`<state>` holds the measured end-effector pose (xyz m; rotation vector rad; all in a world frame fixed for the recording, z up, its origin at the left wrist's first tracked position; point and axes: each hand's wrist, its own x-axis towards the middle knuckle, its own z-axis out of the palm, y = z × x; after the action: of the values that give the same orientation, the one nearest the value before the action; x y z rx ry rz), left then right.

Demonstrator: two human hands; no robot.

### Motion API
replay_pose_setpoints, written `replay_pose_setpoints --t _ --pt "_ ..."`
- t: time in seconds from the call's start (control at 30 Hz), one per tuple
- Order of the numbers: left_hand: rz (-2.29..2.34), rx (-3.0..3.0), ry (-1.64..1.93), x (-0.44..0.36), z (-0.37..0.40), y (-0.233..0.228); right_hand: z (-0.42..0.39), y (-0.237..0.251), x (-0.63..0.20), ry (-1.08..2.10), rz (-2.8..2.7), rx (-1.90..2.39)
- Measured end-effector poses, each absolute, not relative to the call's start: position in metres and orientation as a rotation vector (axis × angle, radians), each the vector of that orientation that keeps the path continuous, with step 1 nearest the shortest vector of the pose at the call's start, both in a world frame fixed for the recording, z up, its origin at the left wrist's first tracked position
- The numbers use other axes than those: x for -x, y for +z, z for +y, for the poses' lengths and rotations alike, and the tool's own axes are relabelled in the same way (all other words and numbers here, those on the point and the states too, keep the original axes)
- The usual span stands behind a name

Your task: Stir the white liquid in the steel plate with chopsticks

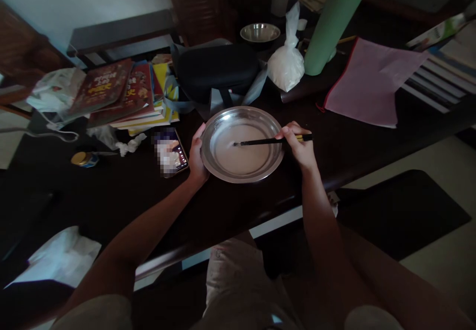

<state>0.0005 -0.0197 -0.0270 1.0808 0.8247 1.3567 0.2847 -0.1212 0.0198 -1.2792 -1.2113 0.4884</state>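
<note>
A shiny metal bowl (241, 177) stands near the table's front edge with a pale, milky liquid (245, 159) in it. My left hand (198, 157) grips the bowl's left rim, thumb on the upper side. In my right hand (298, 146), above the right rim, is a pair of dark chopsticks (258, 141) with gold bands near the top. They lie nearly level across the bowl, close together, and their tips dip into the liquid near its middle. Just left of my left hand lies a phone (173, 152) with its screen lit, partly blurred out.
Stacked books (122, 89), a small gold-lidded jar (85, 159) and crumpled tissue (131, 145) are on the left. Behind the bowl sits a black case (219, 69). A tied bag of white powder (286, 67), a green cylinder (334, 27), another metal bowl (260, 32) and a pink pouch (368, 87) stand farther back.
</note>
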Motion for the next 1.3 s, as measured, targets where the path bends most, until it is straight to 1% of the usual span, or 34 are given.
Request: replay_pose_setpoints --t 0.17,0.3,0.47,0.6,0.73,0.87,1.0,1.13,1.3 --pt "0.815 -1.046 1.355 0.0000 -0.0194 -0.0277 -0.1216 0.0203 -0.2841 0.552 -1.210 1.262" --pt "0.795 -1.067 1.340 0.0007 -0.0188 -0.0294 -0.1215 0.0198 -0.2842 0.492 -1.198 1.264" --pt "0.794 -1.072 1.327 0.0003 -0.0186 -0.0292 -0.1221 0.0199 -0.2851 0.552 -1.219 1.264" --pt "0.792 -1.049 1.348 -0.0011 -0.0192 -0.0280 -0.1221 0.0200 -0.2853 0.477 -1.212 1.247" --pt "0.781 -1.049 1.367 -0.0012 -0.0185 -0.0309 -0.1223 0.0195 -0.2853 0.539 -1.221 1.239" --pt "0.772 -1.057 1.366 0.0004 -0.0163 -0.0354 -0.1222 0.0185 -0.2859 0.480 -1.203 1.236" --pt "0.773 -1.060 1.341 0.0015 -0.0145 -0.0360 -0.1221 0.0180 -0.2862 0.540 -1.213 1.226" --pt "0.792 -1.070 1.356 0.0009 -0.0152 -0.0337 -0.1217 0.0180 -0.2860 0.494 -1.218 1.224" --pt "0.789 -1.087 1.338 0.0014 -0.0160 -0.0331 -0.1221 0.0185 -0.2857 0.560 -1.219 1.225"
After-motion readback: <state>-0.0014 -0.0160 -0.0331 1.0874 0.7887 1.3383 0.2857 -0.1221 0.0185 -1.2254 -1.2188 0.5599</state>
